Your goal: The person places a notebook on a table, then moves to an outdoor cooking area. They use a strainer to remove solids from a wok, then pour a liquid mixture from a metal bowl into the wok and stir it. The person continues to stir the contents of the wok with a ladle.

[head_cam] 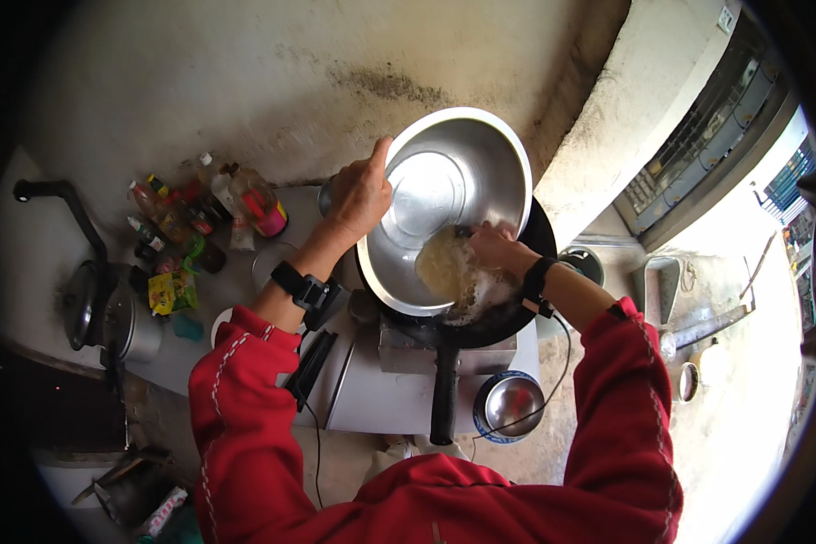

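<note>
My left hand (360, 187) grips the left rim of a large stainless steel basin (462, 149), its thumb along the edge. The basin is tilted over a black wok (540, 238). Inside its lower part, my right hand (496, 246) is bent beside a pale yellowish, wet mass (438, 262). A small dark piece shows at the right fingers; I cannot tell whether they hold it. Below the basin's lower lip, frothy liquid (479, 306) shows in the wok. The wok's black handle (444, 401) points towards me.
Under the wok is a metal stove (398, 347). A steel bowl (515, 406) stands at the table's front right. Sauce bottles (255, 197), a yellow packet (172, 292) and a metal pot (139, 326) stand left. A cable (563, 367) hangs from my right wrist. The wall (299, 88) rises behind.
</note>
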Action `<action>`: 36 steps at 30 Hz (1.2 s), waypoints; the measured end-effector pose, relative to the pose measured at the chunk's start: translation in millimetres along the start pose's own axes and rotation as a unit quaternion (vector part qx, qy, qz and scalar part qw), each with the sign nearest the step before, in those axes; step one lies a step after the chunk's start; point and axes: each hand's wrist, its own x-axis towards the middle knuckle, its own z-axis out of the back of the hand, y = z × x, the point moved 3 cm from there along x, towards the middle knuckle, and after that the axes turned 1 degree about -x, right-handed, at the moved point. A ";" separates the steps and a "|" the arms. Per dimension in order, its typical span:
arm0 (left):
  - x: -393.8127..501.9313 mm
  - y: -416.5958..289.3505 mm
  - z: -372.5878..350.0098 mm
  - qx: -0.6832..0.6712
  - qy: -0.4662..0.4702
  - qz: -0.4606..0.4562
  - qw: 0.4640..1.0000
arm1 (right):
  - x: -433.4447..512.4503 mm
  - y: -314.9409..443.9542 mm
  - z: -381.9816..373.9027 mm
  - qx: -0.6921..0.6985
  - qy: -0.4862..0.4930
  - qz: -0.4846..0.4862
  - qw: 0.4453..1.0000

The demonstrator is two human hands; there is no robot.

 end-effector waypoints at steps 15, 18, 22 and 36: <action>-6.0 2.8 1.6 -0.068 0.041 0.039 0.996 | 69.0 16.9 100.3 0.340 -0.440 -0.012 0.831; -6.1 1.7 3.4 -0.070 0.035 0.034 0.996 | 65.7 90.6 103.4 0.246 -0.374 0.163 0.879; -10.9 4.4 5.1 -0.045 0.003 0.009 0.999 | 28.3 123.2 57.4 0.154 -0.057 0.203 0.965; -20.6 14.7 0.9 -0.051 -0.013 -0.006 0.999 | 38.5 -14.2 25.1 0.316 -0.293 -0.056 0.901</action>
